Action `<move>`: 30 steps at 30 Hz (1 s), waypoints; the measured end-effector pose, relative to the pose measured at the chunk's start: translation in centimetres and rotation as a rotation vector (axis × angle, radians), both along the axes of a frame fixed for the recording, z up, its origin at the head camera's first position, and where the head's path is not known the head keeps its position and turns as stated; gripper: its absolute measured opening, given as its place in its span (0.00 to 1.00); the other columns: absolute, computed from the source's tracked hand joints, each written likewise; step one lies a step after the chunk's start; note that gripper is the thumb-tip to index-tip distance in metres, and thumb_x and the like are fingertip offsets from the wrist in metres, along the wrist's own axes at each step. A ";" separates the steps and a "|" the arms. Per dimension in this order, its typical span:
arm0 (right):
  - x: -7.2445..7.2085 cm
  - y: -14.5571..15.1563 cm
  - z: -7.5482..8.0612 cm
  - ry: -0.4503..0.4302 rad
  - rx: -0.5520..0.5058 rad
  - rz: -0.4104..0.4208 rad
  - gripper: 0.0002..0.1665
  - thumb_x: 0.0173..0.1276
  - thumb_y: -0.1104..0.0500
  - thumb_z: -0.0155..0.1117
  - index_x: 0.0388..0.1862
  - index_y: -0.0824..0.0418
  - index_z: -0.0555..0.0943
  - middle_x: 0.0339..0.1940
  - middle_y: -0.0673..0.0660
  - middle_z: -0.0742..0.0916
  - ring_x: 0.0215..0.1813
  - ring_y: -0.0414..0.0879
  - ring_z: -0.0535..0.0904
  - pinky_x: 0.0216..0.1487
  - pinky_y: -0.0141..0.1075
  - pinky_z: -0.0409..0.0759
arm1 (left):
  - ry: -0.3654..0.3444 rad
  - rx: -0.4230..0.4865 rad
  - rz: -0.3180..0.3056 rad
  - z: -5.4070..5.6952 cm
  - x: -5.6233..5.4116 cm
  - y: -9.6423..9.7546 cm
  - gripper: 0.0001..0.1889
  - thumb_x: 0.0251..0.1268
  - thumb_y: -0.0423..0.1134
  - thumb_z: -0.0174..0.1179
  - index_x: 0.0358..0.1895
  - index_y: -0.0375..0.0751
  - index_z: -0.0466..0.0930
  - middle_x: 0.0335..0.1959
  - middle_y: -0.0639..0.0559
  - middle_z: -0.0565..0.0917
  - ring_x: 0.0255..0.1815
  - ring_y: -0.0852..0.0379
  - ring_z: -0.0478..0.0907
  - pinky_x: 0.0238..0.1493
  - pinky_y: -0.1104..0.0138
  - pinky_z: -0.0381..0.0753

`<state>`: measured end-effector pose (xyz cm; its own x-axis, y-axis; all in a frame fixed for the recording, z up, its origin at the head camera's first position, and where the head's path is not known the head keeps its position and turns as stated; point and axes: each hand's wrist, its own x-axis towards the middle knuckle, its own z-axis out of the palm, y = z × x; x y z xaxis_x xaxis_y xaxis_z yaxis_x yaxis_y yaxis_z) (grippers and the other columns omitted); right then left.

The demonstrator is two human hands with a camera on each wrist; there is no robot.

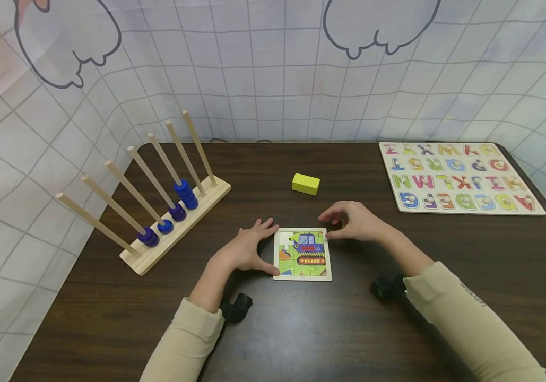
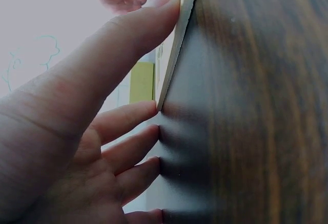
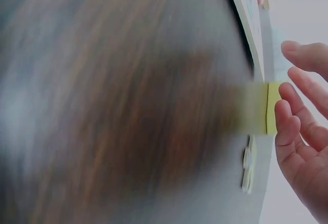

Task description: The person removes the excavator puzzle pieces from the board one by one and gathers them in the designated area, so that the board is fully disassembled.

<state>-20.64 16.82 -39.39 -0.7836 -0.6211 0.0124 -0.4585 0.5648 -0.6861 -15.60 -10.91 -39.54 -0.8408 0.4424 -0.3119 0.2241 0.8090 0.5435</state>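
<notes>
A square wooden jigsaw puzzle with a blue digger picture lies flat on the table; its upper left spot shows bare white backing. My left hand is spread at its left side. The thumb touches the lower left corner and the index fingertip the upper left corner, while the other fingertips rest on the table. By the upper right corner hovers my right hand, fingers loosely bent, nothing visible between them. Beneath it, a small thin pale piece lies on the table, mostly hidden by the hand in the head view.
Behind the puzzle stands a yellow block. To the left is a wooden peg rack with tall pegs and several blue beads. A knobbed alphabet board lies at the back right. A grid-patterned cloth hangs behind the table.
</notes>
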 end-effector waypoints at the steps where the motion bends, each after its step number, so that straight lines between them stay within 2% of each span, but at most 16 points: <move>1: 0.0 -0.2 0.0 -0.007 0.002 0.004 0.21 0.51 0.60 0.72 0.45 0.64 0.82 0.41 0.56 0.83 0.38 0.47 0.74 0.33 0.33 0.74 | -0.001 0.000 0.001 0.0 0.0 0.0 0.51 0.38 0.51 0.74 0.70 0.47 0.56 0.72 0.53 0.50 0.73 0.52 0.39 0.67 0.47 0.39; 8: 0.2 -2.0 0.2 -0.036 -0.003 0.045 0.21 0.51 0.60 0.72 0.46 0.64 0.82 0.41 0.56 0.83 0.38 0.47 0.74 0.33 0.34 0.74 | -0.013 -0.001 0.002 0.1 -0.1 0.0 0.51 0.38 0.51 0.74 0.70 0.49 0.57 0.72 0.53 0.50 0.73 0.52 0.39 0.67 0.47 0.38; 16: 0.2 -3.4 0.1 -0.079 0.004 0.069 0.21 0.52 0.61 0.71 0.46 0.65 0.81 0.43 0.57 0.82 0.40 0.49 0.75 0.38 0.35 0.76 | -0.013 0.001 -0.010 0.2 -0.1 0.0 0.50 0.39 0.51 0.73 0.70 0.50 0.57 0.72 0.52 0.49 0.73 0.51 0.39 0.67 0.46 0.38; 30: 0.2 -5.0 -0.2 -0.065 0.046 0.109 0.20 0.52 0.61 0.72 0.46 0.62 0.82 0.42 0.55 0.81 0.39 0.48 0.73 0.42 0.38 0.74 | -0.008 0.018 -0.016 0.2 0.0 -0.2 0.50 0.39 0.51 0.73 0.70 0.48 0.57 0.72 0.52 0.50 0.73 0.51 0.39 0.66 0.45 0.39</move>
<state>-20.46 11.85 -39.55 -0.7099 -0.7011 -0.0667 -0.4739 0.5457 -0.6911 -15.64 -11.08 -39.38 -0.8310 0.4614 -0.3107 0.2325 0.7955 0.5595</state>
